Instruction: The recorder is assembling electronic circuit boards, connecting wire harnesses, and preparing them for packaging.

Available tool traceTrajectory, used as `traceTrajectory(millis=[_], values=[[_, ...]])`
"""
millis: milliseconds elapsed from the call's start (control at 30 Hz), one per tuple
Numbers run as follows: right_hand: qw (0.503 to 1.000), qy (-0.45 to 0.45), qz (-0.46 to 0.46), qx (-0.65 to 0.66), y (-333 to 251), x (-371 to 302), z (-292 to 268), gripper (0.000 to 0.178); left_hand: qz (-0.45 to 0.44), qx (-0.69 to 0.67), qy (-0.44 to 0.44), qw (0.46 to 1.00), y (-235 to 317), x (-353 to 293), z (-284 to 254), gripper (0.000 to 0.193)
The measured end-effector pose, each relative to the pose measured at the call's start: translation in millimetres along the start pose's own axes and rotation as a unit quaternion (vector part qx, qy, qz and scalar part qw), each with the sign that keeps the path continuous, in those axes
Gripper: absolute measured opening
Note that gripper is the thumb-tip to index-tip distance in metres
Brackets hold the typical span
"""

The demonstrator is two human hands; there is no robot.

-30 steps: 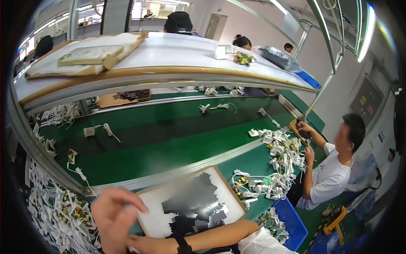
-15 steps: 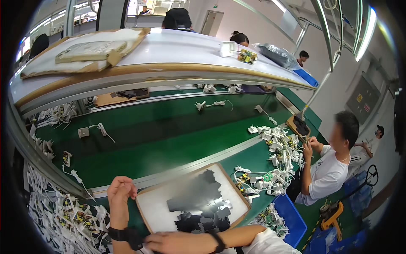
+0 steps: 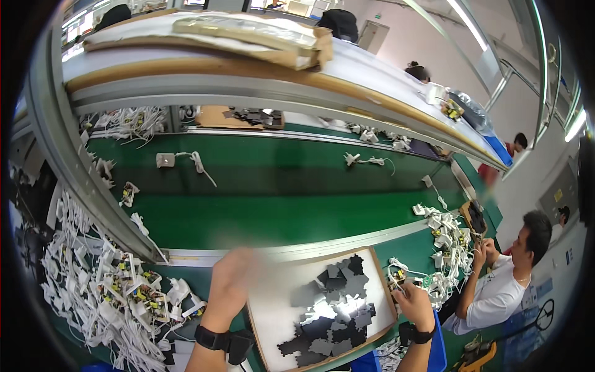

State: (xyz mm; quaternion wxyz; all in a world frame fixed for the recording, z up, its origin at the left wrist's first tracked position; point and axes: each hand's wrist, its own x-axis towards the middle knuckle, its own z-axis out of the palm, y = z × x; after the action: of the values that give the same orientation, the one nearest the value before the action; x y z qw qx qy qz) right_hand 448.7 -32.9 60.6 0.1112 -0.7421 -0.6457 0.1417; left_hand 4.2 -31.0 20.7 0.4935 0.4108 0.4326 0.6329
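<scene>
My left hand [image 3: 232, 285] is raised at the left edge of a shallow brown-rimmed tray [image 3: 263, 341]; its fingers are smeared by motion. Flat dark grey pieces [image 3: 334, 282] lie loosely over the tray's white lining, several overlapping and some shiny. Beyond the tray's right edge, my right hand [image 3: 415, 307] reaches into the near end of a pile of white corded power adapters [image 3: 449, 239]. Its thumb and fingers are bent together beside a small exposed circuit board [image 3: 400, 274]. What they pinch is too small to make out. Both wrists wear black bands.
A larger heap of adapters and white cords [image 3: 118, 297] fills the left. A green conveyor belt [image 3: 279, 217] behind carries a few spaced adapters. An overhead shelf [image 3: 260, 71] crosses above. At right, a co-worker [image 3: 496, 291] handles small parts above a blue bin [image 3: 439, 347].
My right hand has gone from beside my left wrist to the adapters on the right. My left hand has lifted and turned toward the tray. The view has swung left.
</scene>
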Motion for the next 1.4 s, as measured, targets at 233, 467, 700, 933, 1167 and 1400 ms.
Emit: traceTrajectory(millis=[233, 467, 700, 933, 1167, 1400], values=[[0.987, 0.144, -0.055, 0.043, -3.0, 13.4, -23.6, 0.023, 0.008, 0.001, -0.014, 1.0, -1.5, -0.8, -2.3, 0.016], [0.944, 0.124, -0.142, 0.271, -88.8, 13.4, -96.8, 0.014, 0.044, 0.113, -0.014, 0.993, -6.0, 9.1, -2.0, 0.017], [0.888, 0.069, -0.32, 0.324, -218.6, 62.3, -207.0, 0.019, 0.036, 0.21, 0.04, 0.976, 0.4, 7.2, -10.5, 0.014], [0.894, -0.025, -0.349, 0.279, -329.0, 169.7, -292.9, 0.011, 0.007, 0.181, 0.106, 0.978, 5.9, 3.9, -9.6, 0.011], [0.902, -0.063, -0.332, 0.267, -413.5, 233.4, -323.4, 0.011, -0.006, 0.272, 0.019, 0.962, 6.6, -3.2, -10.2, 0.02], [0.91, -0.053, -0.314, 0.266, -401.8, 214.8, -318.3, 0.011, 0.095, 0.284, 0.071, 0.952, 9.6, -1.3, -3.9, 0.016]])
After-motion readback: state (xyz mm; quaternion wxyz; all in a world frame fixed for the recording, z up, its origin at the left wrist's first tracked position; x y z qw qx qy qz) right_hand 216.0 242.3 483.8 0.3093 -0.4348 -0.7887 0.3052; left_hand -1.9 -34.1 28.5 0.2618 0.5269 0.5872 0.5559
